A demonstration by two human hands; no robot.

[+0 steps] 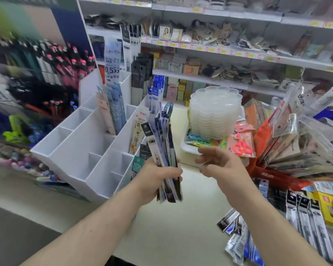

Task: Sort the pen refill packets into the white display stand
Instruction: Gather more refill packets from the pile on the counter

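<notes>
Stationery shop aisle, pale counter point(171, 227) under stocked shelves. Bundle of pen refill packets point(164, 150) stands upright in the left hand point(156, 179), fingers and thumb wrapped round its lower half, tops fanned out just in front of the white display stand point(81, 150). Right hand point(219, 166) hovers just beside the bundle, fingers loosely spread, holding nothing, not touching the packets. Stand is tiered with divided slots: back and right-hand slots already hold packets, including light blue ones point(115, 106) and blue-and-white ones point(156, 93); front-left slots show bare. Judgement: step in hand is picking one packet off the fan. Do it well by pinching a single top edge with the right hand, reading the print, matching it to a slot with the same design, then sliding it in upright. Keep the left grip firm low down so the fan doesn't spill. More loose refill packets point(304, 217) lie on the counter at right, beside a stack of clear plastic trays point(215, 112) and pink scissors point(242, 146), so plenty left to sort.
</notes>
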